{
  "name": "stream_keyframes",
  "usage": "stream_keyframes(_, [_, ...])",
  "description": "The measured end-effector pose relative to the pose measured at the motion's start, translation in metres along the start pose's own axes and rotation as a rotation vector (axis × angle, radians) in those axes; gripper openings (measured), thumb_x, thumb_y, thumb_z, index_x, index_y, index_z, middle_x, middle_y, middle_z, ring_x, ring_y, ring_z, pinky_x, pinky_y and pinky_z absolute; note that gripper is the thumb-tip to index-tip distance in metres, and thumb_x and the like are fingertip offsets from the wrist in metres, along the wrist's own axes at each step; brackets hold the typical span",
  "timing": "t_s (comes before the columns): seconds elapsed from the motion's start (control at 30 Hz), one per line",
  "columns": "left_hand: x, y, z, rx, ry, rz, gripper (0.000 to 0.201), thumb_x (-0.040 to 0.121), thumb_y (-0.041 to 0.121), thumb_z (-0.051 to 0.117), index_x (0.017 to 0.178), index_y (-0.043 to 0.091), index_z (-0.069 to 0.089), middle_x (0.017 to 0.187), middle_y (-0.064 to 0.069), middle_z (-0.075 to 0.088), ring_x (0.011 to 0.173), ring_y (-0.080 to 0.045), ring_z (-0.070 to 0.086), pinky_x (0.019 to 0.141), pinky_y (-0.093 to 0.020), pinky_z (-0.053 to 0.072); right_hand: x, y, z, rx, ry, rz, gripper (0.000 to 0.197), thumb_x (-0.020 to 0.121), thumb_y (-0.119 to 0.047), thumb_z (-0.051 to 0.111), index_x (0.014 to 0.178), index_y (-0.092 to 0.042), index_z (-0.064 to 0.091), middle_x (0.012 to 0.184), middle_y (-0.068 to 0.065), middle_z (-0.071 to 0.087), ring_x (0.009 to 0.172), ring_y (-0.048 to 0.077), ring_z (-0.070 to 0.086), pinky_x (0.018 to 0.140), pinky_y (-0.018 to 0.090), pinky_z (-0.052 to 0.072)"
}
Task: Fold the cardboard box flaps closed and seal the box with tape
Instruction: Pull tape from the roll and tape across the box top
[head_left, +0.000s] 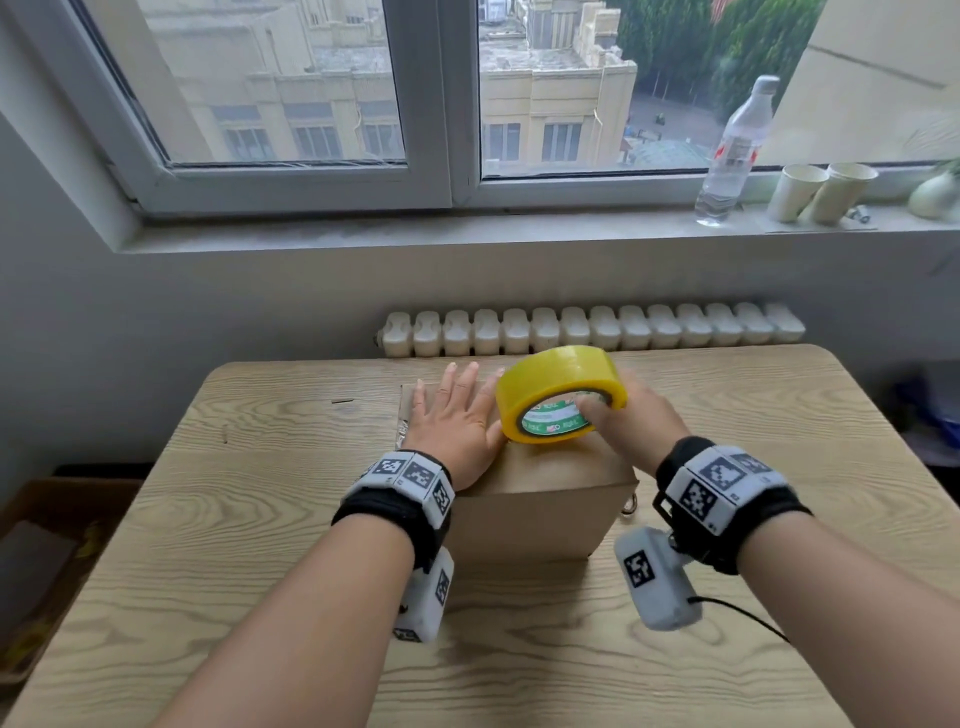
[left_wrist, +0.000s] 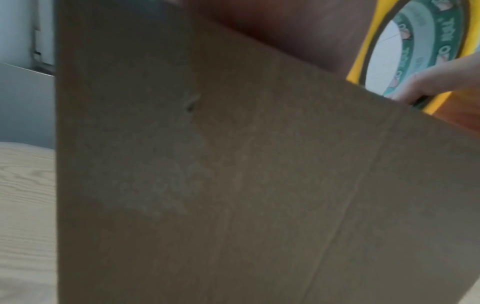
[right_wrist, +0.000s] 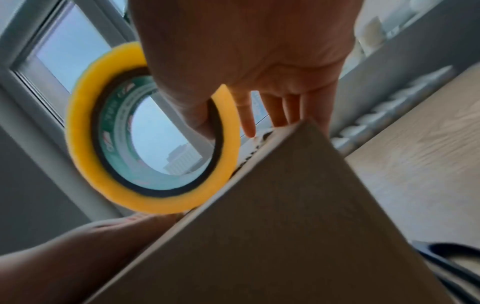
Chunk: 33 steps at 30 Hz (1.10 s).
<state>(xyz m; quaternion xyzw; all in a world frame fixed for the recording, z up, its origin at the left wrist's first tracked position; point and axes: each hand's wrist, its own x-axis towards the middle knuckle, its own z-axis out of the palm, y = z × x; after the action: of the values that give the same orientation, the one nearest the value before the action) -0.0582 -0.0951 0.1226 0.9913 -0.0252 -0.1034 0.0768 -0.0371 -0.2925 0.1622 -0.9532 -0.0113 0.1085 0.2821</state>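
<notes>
A brown cardboard box (head_left: 540, 512) stands on the wooden table (head_left: 260, 519), its top flaps folded down. My left hand (head_left: 460, 415) lies flat on the box top with straight fingers, pressing the flaps. My right hand (head_left: 631, 415) grips a yellow tape roll (head_left: 558, 392) with a green core, thumb inside the core, holding it on edge just over the box top, beside the left hand. The left wrist view is filled by the box side (left_wrist: 233, 185), with the tape roll (left_wrist: 415, 51) at upper right. In the right wrist view the tape roll (right_wrist: 85, 131) hangs above the box edge (right_wrist: 272, 216).
Dark scissors handles (right_wrist: 446, 265) lie on the table right of the box. A radiator (head_left: 592, 327) runs behind the table. On the windowsill stand a plastic bottle (head_left: 735, 150) and paper cups (head_left: 821, 192). A cardboard carton (head_left: 47, 561) sits on the floor at left.
</notes>
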Motion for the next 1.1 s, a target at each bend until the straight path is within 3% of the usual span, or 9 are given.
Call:
stream_keyframes(0.1, [-0.007, -0.018, -0.008, -0.005, -0.045, -0.019, 0.061, 0.098, 0.05, 0.019, 0.153, 0.032, -0.003, 0.162, 0.006, -0.01, 0.148, -0.018, -0.015, 0.118, -0.052, -0.008, -0.005, -0.014, 0.013, -0.006, -0.038, -0.043, 0.032, 0.09, -0.041, 0.047, 0.119, -0.028, 0.052, 0.111, 0.003, 0.064, 0.103, 0.029, 0.058, 0.084, 0.036, 0.044])
stream_keyframes(0.23, [-0.015, -0.029, -0.012, 0.056, -0.055, -0.026, 0.061, 0.1, 0.04, 0.019, 0.154, 0.025, -0.005, 0.162, 0.001, -0.012, 0.148, -0.021, -0.016, 0.117, -0.055, -0.006, -0.012, -0.033, 0.021, -0.033, -0.074, -0.048, 0.012, 0.091, -0.037, 0.046, 0.095, -0.027, 0.049, 0.088, -0.001, 0.056, 0.087, 0.025, 0.053, 0.074, 0.032, 0.039])
stream_keyframes(0.33, [-0.019, -0.026, -0.002, 0.065, -0.004, -0.017, 0.061, 0.099, 0.037, 0.018, 0.154, 0.026, -0.007, 0.161, 0.002, -0.015, 0.148, -0.021, -0.017, 0.117, -0.056, -0.006, -0.013, -0.037, 0.019, -0.052, -0.069, -0.057, 0.011, 0.089, -0.035, 0.049, 0.082, -0.026, 0.048, 0.076, -0.005, 0.052, 0.081, 0.021, 0.053, 0.07, 0.031, 0.038])
stream_keyframes(0.47, [-0.016, -0.029, 0.004, 0.087, -0.002, -0.022, 0.061, 0.098, 0.039, 0.016, 0.154, 0.027, -0.007, 0.161, 0.003, -0.017, 0.147, -0.021, -0.019, 0.117, -0.057, -0.006, -0.014, -0.04, 0.022, 0.153, 0.007, -0.087, 0.008, 0.083, -0.021, 0.06, 0.078, -0.024, 0.054, 0.078, -0.005, 0.057, 0.079, 0.019, 0.056, 0.063, 0.029, 0.038])
stream_keyframes(0.57, [-0.016, -0.029, 0.0, 0.058, -0.013, -0.023, 0.061, 0.099, 0.041, 0.016, 0.154, 0.027, -0.007, 0.161, 0.005, -0.016, 0.147, -0.019, -0.019, 0.117, -0.055, -0.009, -0.011, -0.045, 0.022, 0.213, 0.04, -0.081, 0.019, 0.079, -0.012, 0.058, 0.071, -0.027, 0.049, 0.076, -0.005, 0.056, 0.079, 0.021, 0.056, 0.063, 0.029, 0.037])
stream_keyframes(0.8, [-0.015, -0.029, 0.002, -0.067, 0.04, -0.054, 0.055, 0.099, 0.042, 0.021, 0.151, 0.037, 0.006, 0.162, 0.01, -0.006, 0.148, -0.012, -0.014, 0.117, -0.051, -0.01, -0.011, -0.033, -0.008, 0.114, 0.176, -0.111, 0.019, 0.076, -0.005, 0.051, 0.073, -0.023, 0.047, 0.073, -0.002, 0.055, 0.076, 0.026, 0.055, 0.066, 0.031, 0.039])
stream_keyframes(1.1, [-0.014, -0.027, 0.003, -0.065, 0.05, -0.06, 0.054, 0.099, 0.043, 0.02, 0.151, 0.039, 0.005, 0.161, 0.01, -0.007, 0.148, -0.013, -0.015, 0.118, -0.05, -0.01, -0.019, -0.017, -0.038, -0.142, 0.238, -0.15, 0.017, 0.073, -0.007, 0.052, 0.084, -0.02, 0.048, 0.076, 0.002, 0.054, 0.077, 0.03, 0.052, 0.066, 0.032, 0.037])
